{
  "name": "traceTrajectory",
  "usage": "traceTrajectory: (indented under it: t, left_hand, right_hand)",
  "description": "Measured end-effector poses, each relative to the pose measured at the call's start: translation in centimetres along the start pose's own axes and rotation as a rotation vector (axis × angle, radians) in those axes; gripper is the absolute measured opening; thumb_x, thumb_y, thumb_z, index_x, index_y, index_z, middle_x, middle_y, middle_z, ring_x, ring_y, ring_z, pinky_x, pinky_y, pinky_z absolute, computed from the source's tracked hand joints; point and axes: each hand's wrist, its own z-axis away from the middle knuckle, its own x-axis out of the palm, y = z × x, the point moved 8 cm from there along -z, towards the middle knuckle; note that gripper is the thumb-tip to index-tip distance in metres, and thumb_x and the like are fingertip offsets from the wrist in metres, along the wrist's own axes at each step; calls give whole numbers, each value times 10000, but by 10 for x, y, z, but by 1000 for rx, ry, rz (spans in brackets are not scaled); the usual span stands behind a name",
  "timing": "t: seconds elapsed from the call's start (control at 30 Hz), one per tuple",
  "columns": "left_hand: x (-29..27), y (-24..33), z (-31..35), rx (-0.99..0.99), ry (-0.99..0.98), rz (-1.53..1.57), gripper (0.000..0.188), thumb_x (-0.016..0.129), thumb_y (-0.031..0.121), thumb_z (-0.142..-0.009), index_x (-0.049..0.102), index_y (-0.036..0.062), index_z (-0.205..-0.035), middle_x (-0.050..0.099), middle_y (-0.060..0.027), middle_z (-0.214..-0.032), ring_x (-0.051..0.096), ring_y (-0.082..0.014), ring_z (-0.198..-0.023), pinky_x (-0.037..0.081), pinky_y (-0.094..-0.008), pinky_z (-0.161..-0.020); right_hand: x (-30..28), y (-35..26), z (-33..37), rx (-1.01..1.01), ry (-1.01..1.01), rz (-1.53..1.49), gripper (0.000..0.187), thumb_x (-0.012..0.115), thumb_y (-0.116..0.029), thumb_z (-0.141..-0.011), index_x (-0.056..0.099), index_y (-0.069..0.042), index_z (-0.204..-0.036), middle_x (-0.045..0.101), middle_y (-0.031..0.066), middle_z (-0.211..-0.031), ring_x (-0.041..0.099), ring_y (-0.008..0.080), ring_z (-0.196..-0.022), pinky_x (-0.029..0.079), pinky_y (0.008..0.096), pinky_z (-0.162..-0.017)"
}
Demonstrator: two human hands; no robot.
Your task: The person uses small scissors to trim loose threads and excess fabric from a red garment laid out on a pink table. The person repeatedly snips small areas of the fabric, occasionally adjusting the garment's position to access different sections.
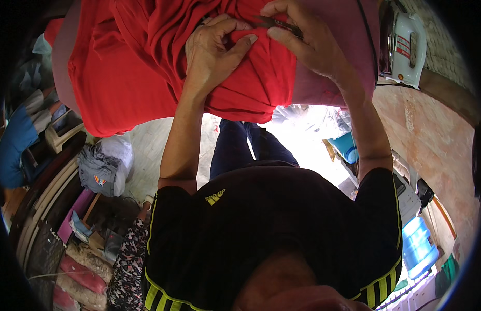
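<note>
A large piece of red cloth, which looks like a garment, lies in folds over a mauve padded board. My left hand pinches a fold of it between thumb and fingers, near the middle of the board. Just to the right, my right hand is closed around small dark thread snips. Their pointed tip reaches left to the cloth beside my left fingertips. Whether the blades touch a thread is too small to make out.
On the board's right side stands a white iron, with a dark cord running near it. Left below lie grey clothing and a curved dark rail. A blue water jug stands at lower right; clear plastic lies below the board.
</note>
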Motion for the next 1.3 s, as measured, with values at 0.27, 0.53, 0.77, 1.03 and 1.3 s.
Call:
traceTrajectory:
  t: [0.27, 0.53, 0.77, 1.03, 1.3]
  left_hand:
    - [-1, 1, -2, 67, -3, -58, 183, 723, 176, -861, 735, 48, -991, 646, -31, -812, 538, -167, -689, 444, -306, -647]
    - [-1, 4, -4, 135, 41, -108, 124, 709, 172, -829, 752, 93, -914, 673, -70, -806, 608, -262, -674, 485, -378, -636]
    - [-6, 8, 0, 142, 135, -13, 131, 725, 41, -794, 739, 81, -918, 666, -64, -866, 632, -224, -716, 509, -331, -660]
    - [-4, 50, 11, 472, 144, 26, 225, 763, -48, -744, 729, 58, -940, 686, -90, -1002, 663, -182, -854, 543, -299, -730]
    - [51, 55, -1, 404, -158, 39, 286, 836, 69, -735, 736, 43, -1002, 685, -95, -989, 681, -213, -842, 563, -314, -749]
  right_hand:
    - [5, 32, 3, 138, 100, -27, 265, 656, -65, -921, 579, -22, -1170, 661, 96, -1010, 660, 181, -911, 526, 303, -811]
    - [34, 20, 42, 120, 210, 252, 193, 700, -115, -816, 688, -109, -1009, 661, 51, -959, 685, 257, -815, 569, 367, -700]
    - [11, 36, 66, 206, 307, 30, 133, 653, -112, -889, 653, -24, -990, 649, 132, -862, 658, 311, -759, 527, 385, -700]
    - [-2, 42, 100, 364, 303, -116, 169, 639, -137, -953, 615, 27, -986, 672, 166, -839, 648, 193, -759, 505, 339, -709]
    - [-2, 48, 95, 365, 380, -148, 180, 644, -143, -955, 606, 30, -986, 631, 151, -774, 575, 163, -699, 480, 328, -657]
